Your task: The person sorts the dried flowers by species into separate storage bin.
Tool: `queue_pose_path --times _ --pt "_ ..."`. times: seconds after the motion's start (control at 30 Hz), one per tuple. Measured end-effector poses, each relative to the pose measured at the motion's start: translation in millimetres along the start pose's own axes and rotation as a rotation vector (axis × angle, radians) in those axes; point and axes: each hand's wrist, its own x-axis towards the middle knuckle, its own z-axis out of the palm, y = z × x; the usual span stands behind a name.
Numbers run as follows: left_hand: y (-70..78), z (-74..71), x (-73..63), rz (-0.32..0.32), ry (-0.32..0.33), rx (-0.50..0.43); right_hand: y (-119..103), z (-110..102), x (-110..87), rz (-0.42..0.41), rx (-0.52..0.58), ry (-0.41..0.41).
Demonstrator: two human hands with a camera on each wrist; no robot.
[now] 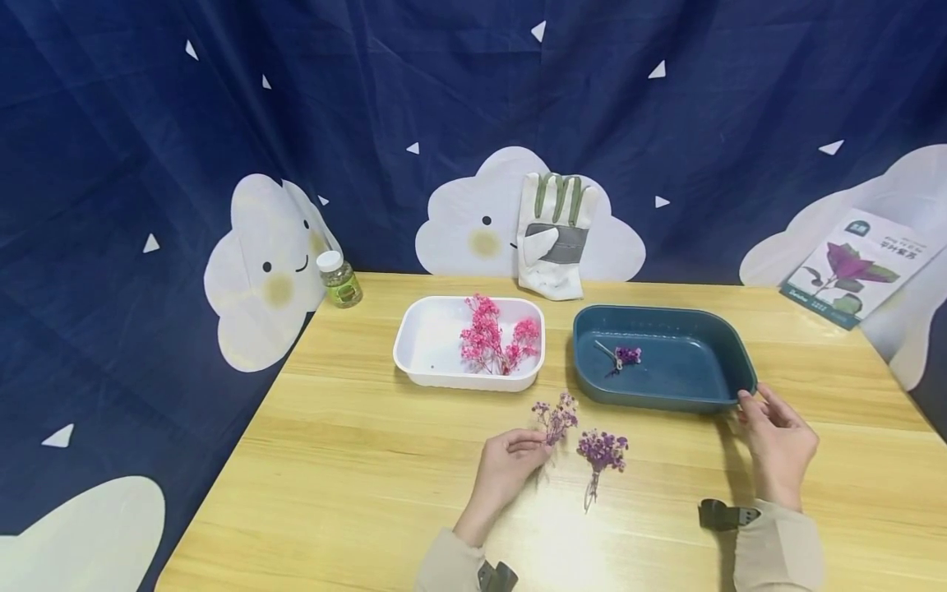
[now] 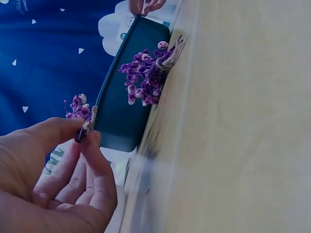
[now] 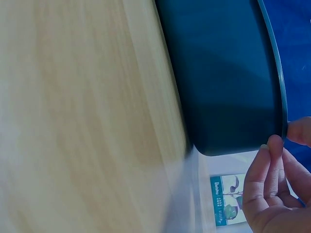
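Note:
My left hand (image 1: 510,464) pinches a small bunch of purple dried flowers (image 1: 556,416) by its stems, between thumb and index finger. Just right of it, a second purple bunch (image 1: 602,452), tied at the stems, lies on the table. The dark teal tray (image 1: 654,401) stands behind them with one small purple sprig (image 1: 627,355) inside. At the tray's near right corner, my right hand (image 1: 780,436) grips the rim between thumb and fingers. The right wrist view shows its fingertips (image 3: 275,141) against the tray wall (image 3: 228,87).
Left of the teal tray sits a white tray (image 1: 466,381) holding pink dried flowers (image 1: 484,333). A small jar (image 1: 340,281) with a white lid stands at the far left corner. A work glove (image 1: 555,238) and a plant-picture card (image 1: 861,267) lean on the blue curtain at the back.

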Motion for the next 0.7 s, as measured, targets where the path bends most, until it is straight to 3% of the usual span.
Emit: queue_pose_path --times 0.2,0.7 --pt "9.6 7.0 10.1 0.019 -0.008 -0.063 -1 0 0.1 -0.005 -0.01 -0.002" --pt "30.8 23.1 42.5 0.088 -0.012 -0.112 0 0 -0.5 -0.027 -0.023 0.003"
